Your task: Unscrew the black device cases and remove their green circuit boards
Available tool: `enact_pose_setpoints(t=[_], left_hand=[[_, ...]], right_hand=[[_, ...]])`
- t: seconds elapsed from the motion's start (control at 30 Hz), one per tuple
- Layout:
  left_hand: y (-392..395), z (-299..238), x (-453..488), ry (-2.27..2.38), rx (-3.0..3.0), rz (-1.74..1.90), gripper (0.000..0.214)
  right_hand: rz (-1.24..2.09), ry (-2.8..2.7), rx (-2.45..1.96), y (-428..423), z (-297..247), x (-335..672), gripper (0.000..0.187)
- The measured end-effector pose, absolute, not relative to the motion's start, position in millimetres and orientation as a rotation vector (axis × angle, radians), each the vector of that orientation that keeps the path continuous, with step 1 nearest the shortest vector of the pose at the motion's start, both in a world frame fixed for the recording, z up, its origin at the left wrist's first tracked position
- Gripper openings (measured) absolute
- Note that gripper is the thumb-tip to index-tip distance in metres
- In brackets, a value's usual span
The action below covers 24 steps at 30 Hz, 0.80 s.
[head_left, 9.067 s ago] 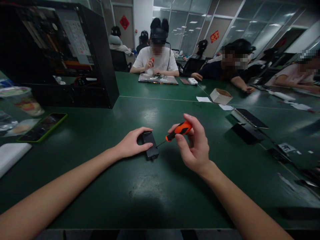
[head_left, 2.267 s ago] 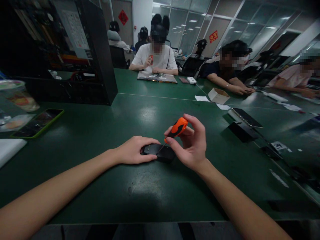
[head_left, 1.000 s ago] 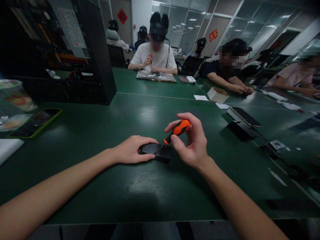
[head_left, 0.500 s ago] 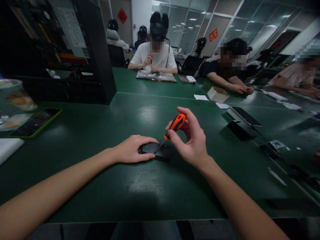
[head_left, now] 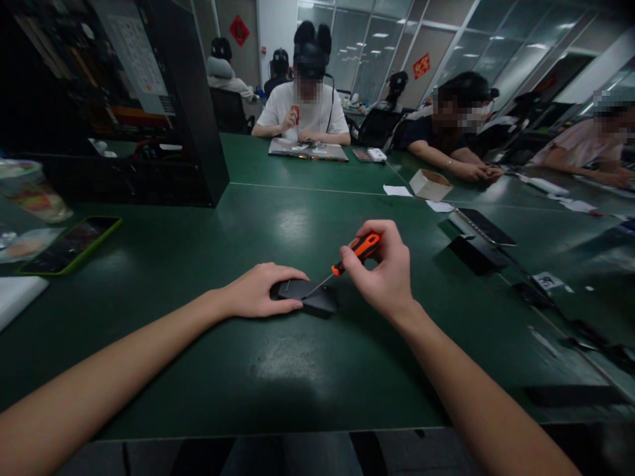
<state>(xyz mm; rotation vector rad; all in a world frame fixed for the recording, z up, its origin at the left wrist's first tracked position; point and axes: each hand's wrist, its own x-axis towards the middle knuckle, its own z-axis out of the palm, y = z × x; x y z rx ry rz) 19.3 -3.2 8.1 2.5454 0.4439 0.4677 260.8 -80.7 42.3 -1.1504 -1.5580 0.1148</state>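
Observation:
A small black plastic device (head_left: 320, 301), elongated and angular, lies on the green table (head_left: 278, 370); its exact kind I cannot make out. My left hand (head_left: 260, 291) grips its left end, thumb on the near side and fingers on the far side. In my right hand (head_left: 384, 264) is a screwdriver (head_left: 364, 248) with an orange and black handle, held between thumb and fingers. Its thin shaft slants down to the left, and the tip meets the top of the device near my left thumb.
Left are a phone in a green case (head_left: 74, 244), a plastic cup (head_left: 34, 188) and a large black computer case (head_left: 188, 132). Right stand a small cardboard box (head_left: 430, 184) and a propped phone (head_left: 486, 226). A co-worker (head_left: 307, 109) across the table works on a flat panel (head_left: 307, 150).
My right hand has tipped the screwdriver over to the right, so its shaft lies lower and the handle sits farther from the device. The left hand keeps its grip.

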Motion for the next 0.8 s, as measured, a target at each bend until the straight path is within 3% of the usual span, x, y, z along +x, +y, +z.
enact_pose_setpoints(t=[0.2,0.43,0.8], left_hand=[[27,19,-6,0.486,2.527,0.515,0.037],[11,18,4,0.622,2.666,0.596,0.047],[1,13,15,0.697,2.598,0.661,0.039]], right_hand=[[-0.038,-1.341,-1.249,-64,40,275,0.016],[0.027,-1.318,-1.252,-56,30,278,0.027],[0.061,-1.278,-1.251,-54,27,278,0.029]])
